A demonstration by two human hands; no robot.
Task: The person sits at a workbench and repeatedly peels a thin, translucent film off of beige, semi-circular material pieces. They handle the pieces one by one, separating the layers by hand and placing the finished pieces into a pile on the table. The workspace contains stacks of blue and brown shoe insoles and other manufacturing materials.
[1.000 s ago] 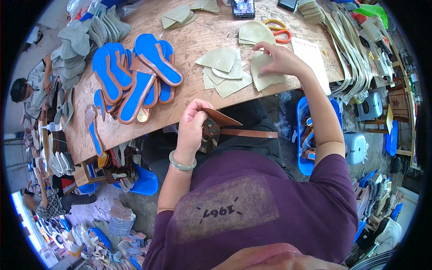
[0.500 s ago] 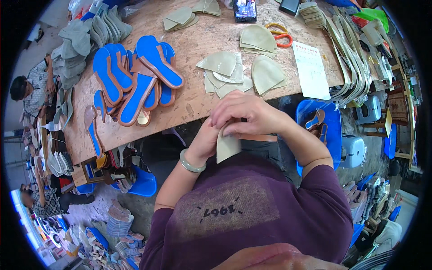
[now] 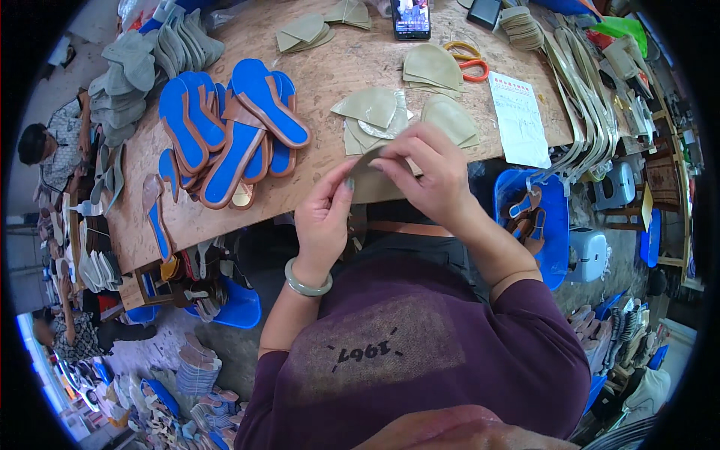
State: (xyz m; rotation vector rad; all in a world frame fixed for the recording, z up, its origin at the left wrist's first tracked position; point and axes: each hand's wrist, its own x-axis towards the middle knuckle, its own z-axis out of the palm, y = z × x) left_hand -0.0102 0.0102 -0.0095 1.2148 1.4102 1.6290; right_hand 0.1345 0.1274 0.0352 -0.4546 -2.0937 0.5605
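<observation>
A curved grey-green shoe-upper piece (image 3: 373,184) is held up at the near edge of the table, between my two hands. My left hand (image 3: 324,217) grips its left side, thumb up, with a pale bangle round the wrist. On the upper right, my right hand (image 3: 431,172) pinches its top edge between thumb and fingers. Just beyond my hands lie similar half-round pieces: a fanned pile (image 3: 369,109) with a clear plastic sheet, a stack (image 3: 448,118) partly behind my right hand, and another stack (image 3: 432,66) farther back.
Brown-edged sandal soles with blue tops (image 3: 247,142) are heaped at left. Orange-and-yellow-handled scissors (image 3: 471,61), a phone (image 3: 411,19) and a written paper sheet (image 3: 519,116) lie farther back. Long strips (image 3: 574,90) hang over the right edge, near a blue bin (image 3: 551,255). Two people (image 3: 64,142) are at far left.
Both hands have moved up and forward, toward the table edge, with the upper piece. They were close together over it; now they are farther apart, and the piece is turned and spread between them.
</observation>
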